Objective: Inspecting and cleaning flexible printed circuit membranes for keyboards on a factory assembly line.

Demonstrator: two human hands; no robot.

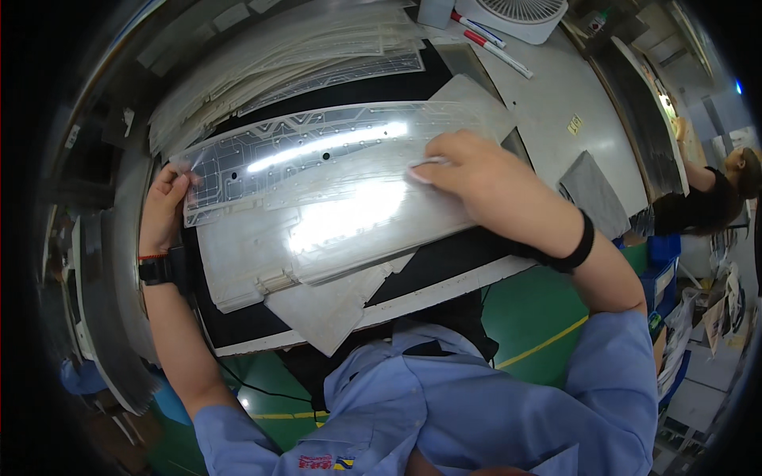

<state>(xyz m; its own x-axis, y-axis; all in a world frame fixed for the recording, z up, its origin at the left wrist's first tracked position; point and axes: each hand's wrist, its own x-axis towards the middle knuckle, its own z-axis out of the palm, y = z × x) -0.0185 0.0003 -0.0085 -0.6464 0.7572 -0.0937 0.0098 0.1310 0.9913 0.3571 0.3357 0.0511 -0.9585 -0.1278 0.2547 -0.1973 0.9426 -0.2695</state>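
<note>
A long clear film sheet printed with circuit lines (270,155) is held slanting over the work surface. It shows two black dots and a bright light reflection. My left hand (165,202) pinches its left end between thumb and fingers. Over the right part of the sheet, my right hand (476,174) has thumb and fingers closed on a small white wad (429,165), too small to tell whether cloth or tissue. Under the circuit sheet lies a stack of milky film sheets (246,262), with one sheet (321,313) sticking out askew toward me.
Behind is a large pile of film sheets (294,59) on a black mat (432,75). Marker pens (498,54) and a white fan (524,9) stand back right. A grey cloth (594,194) lies on the right. Another person (702,190) works farther right.
</note>
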